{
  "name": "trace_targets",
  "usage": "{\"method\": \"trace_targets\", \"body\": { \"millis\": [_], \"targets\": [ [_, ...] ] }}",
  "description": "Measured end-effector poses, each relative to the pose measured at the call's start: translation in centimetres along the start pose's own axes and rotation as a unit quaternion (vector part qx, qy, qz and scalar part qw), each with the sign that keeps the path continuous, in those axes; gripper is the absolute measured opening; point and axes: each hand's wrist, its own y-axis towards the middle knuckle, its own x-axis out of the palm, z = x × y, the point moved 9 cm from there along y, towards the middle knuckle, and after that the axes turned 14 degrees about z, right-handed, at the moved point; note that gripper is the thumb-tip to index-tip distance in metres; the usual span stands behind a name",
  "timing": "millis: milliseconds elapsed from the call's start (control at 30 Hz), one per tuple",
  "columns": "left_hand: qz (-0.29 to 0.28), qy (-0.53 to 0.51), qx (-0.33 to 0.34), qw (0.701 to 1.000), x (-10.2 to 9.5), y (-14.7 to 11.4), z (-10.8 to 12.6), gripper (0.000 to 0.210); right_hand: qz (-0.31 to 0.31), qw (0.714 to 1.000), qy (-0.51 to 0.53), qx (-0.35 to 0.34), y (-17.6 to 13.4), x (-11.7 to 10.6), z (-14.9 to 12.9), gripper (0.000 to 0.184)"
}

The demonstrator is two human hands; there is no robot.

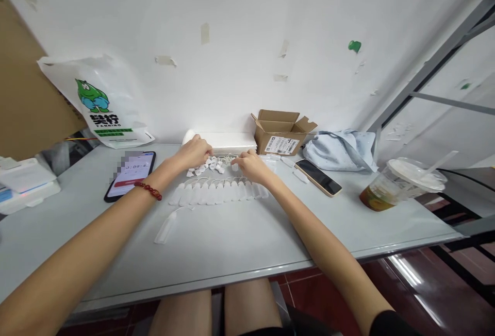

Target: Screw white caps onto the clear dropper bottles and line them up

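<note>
My left hand [196,152] is at the left side of a pile of small white pieces [214,164], its fingers bent and closed; whatever is between them is hidden. On the pile's right side is my right hand [252,166], fingers curled and thumb close to the fingertips, by some pale thin cords [227,159]. What it pinches is too small to make out. Just in front of both hands lies a row of flat translucent white strips [216,192] with thin loops at their tops. One more translucent strip [166,229] lies apart, nearer the table's front edge.
Behind the pile are a stack of white sheets [234,141] and an open cardboard box [280,135]. A lit phone [133,175] lies left, a dark phone [319,176] right. Farther right are a blue cloth bag [340,151] and a tilted drink cup [400,184]. A white bag [104,104] leans on the wall.
</note>
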Motion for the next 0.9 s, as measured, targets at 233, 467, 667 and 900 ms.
{"method": "trace_targets", "body": {
  "millis": [233, 467, 667, 900],
  "targets": [
    [-0.008, 0.027, -0.036, 0.999, 0.4, 0.1, 0.2, 0.023, -0.037, 0.999, 0.000, 0.019, -0.4, 0.9, -0.1, 0.041],
    [-0.006, 0.058, -0.059, 0.997, 0.5, 0.5, 1.0, 0.015, -0.040, 0.998, 0.007, 0.043, -0.6, 0.3, 0.4, 0.047],
    [0.056, 0.007, -0.105, 0.993, -0.9, 0.6, -0.2, 0.020, 0.001, 0.994, 0.090, 0.059, -0.6, -1.6, 1.2, 0.043],
    [0.201, -0.175, -0.224, 0.937, -3.8, -2.1, -2.0, 0.021, 0.092, 0.972, 0.201, 0.085, -1.3, -5.2, 1.7, 0.028]
  ]
}}
